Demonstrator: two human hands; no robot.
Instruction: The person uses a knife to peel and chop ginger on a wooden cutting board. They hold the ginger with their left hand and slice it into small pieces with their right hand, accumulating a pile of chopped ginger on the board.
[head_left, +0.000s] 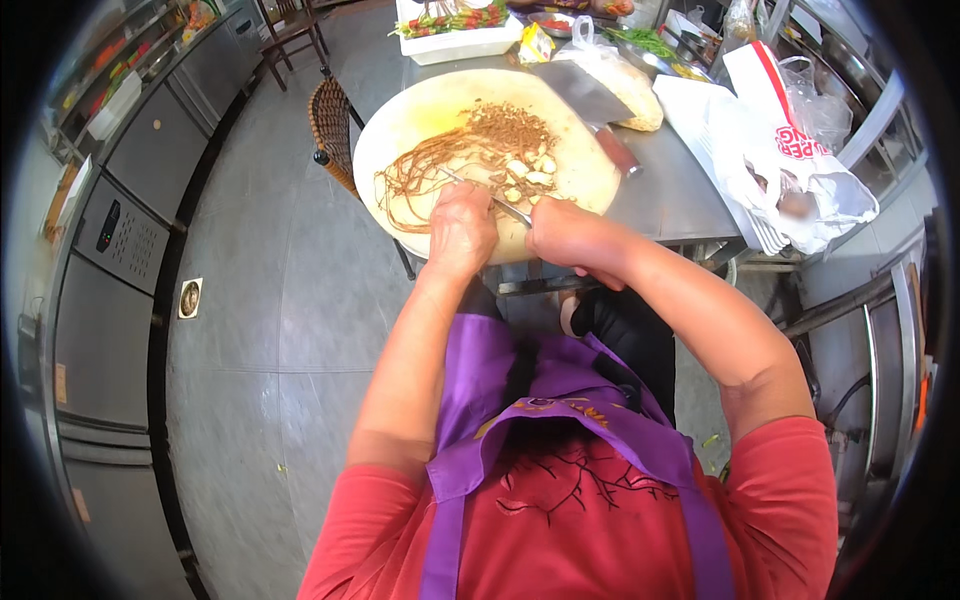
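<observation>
My right hand (566, 232) grips a narrow metal blade (513, 212), probably a small knife; its handle is hidden in my fist. The blade runs left past the curled fingers of my left hand (463, 225), and its tip shows beyond them. Whatever my left fingers hold is hidden. Both hands are over the near edge of a thick round cutting board (589, 195). Long, thin brown roots (420, 161) lie on its left side. Finely chopped brown bits (514, 126) are heaped behind, with pale chunks (536, 178) in front of them.
A cleaver (585, 90) rests at the board's right edge. The steel table (664, 210) also bears a white tray (461, 49) of bundled vegetables, stacked white trays (697, 127) and a plastic bag (795, 172). A woven chair (330, 127) stands left. Part of another person shows at the top.
</observation>
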